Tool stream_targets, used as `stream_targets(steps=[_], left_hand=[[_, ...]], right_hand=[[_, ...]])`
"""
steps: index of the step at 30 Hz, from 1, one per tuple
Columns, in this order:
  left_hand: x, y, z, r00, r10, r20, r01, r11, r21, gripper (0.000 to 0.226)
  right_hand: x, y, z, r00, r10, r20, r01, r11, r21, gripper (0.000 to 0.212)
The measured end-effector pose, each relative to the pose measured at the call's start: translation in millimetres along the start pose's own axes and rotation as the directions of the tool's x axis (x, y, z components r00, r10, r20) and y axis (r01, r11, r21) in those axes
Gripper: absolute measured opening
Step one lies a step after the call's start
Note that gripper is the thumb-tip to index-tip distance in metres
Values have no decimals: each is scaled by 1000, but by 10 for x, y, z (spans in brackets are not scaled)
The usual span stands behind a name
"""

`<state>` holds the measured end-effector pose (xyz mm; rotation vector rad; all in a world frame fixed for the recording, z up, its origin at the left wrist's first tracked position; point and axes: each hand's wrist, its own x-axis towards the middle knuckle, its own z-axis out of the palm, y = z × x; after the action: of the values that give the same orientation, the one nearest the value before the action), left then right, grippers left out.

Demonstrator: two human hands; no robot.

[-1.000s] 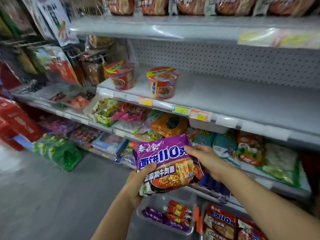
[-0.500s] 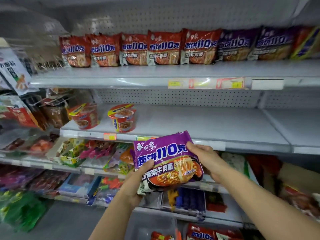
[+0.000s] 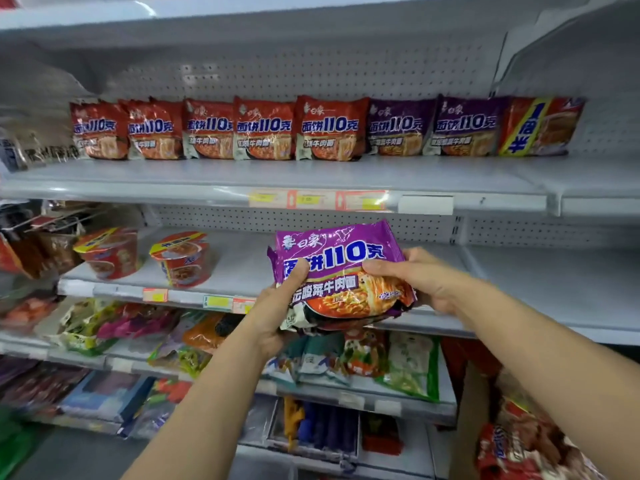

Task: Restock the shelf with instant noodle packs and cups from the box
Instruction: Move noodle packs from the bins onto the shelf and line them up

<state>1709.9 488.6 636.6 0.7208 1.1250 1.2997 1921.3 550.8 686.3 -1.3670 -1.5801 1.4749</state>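
A purple instant noodle pack [image 3: 337, 271] is held in front of the middle shelf [image 3: 311, 299] by both hands. My left hand [image 3: 277, 313] grips its lower left edge with the thumb on the front. My right hand [image 3: 419, 278] grips its right side. On the upper shelf [image 3: 277, 174] stand several red noodle packs [image 3: 263, 131] in a row, then two purple noodle packs [image 3: 433, 128] and one red and yellow pack [image 3: 540, 128] at the right. Two red noodle cups [image 3: 180, 259] stand at the left of the middle shelf.
The middle shelf is bare to the right of the cups. Mixed snack bags [image 3: 138, 327] fill the lower shelf. More red packs [image 3: 519, 448] lie at the bottom right. Hanging bags [image 3: 31, 251] crowd the left edge. The box is out of view.
The view has tilted upward, bringing the upper shelf's row of packs into sight. Both hands have raised the purple pack from the lower shelf level to the middle shelf.
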Motion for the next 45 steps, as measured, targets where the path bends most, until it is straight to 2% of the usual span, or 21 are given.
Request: stream_targets(steps=[2, 5, 7, 10, 15, 19, 21, 23, 25, 27, 29, 31, 36, 41, 45], left_hand=[[27, 14, 258, 999, 33, 3, -33, 999, 16, 84], [40, 76, 612, 996, 85, 25, -86, 996, 33, 69], [56, 139, 829, 992, 117, 46, -119, 993, 24, 64], [101, 302, 1082, 986, 153, 61, -156, 987, 48, 64], [212, 718, 1433, 978, 193, 80, -202, 969, 141, 73], [427, 1018, 1637, 967, 229, 111, -242, 962, 124, 73], [578, 1171, 1693, 965, 203, 165, -213, 976, 49, 76], [781, 1294, 1688, 971, 144, 191, -142, 990, -26, 89], [997, 1396, 1671, 975, 111, 191, -104, 994, -45, 89], [1161, 1457, 1682, 980, 106, 168, -104, 994, -19, 71], [1273, 1487, 1724, 981, 112, 157, -121, 991, 48, 46], [1403, 1501, 1756, 980, 124, 153, -143, 982, 121, 35], [1690, 1514, 1778, 966, 200, 164, -227, 958, 172, 43], [1989, 1582, 1747, 960, 255, 119, -273, 946, 175, 50], [2210, 1607, 1740, 956, 280, 85, -291, 938, 187, 45]], right_hand=[[-49, -45, -270, 1000, -12, 28, 12, 1000, 2, 82], [-138, -144, -628, 996, -55, 63, 54, 998, 18, 64], [-177, -231, -854, 994, -85, 75, 84, 996, 14, 65], [-195, -405, -1130, 990, -117, 74, 116, 993, 18, 73], [-107, -727, -1409, 983, -184, 18, 182, 981, 68, 62], [71, -928, -1565, 976, -213, -36, 216, 966, 143, 61], [165, -1008, -1623, 976, -208, -70, 218, 960, 177, 59], [245, -1071, -1671, 975, -203, -86, 217, 952, 216, 47], [335, -1137, -1734, 973, -204, -110, 226, 942, 248, 39], [440, -1170, -1804, 968, -209, -136, 240, 931, 275, 48], [522, -1181, -1848, 966, -208, -151, 246, 918, 310, 41], [603, -1180, -1884, 964, -197, -177, 247, 910, 333, 32], [808, -1135, -2018, 954, -179, -240, 252, 913, 322, 54], [960, -1112, -2297, 935, -198, -294, 298, 889, 347, 34], [1123, -1029, -2616, 910, -217, -354, 349, 861, 370, 45]])
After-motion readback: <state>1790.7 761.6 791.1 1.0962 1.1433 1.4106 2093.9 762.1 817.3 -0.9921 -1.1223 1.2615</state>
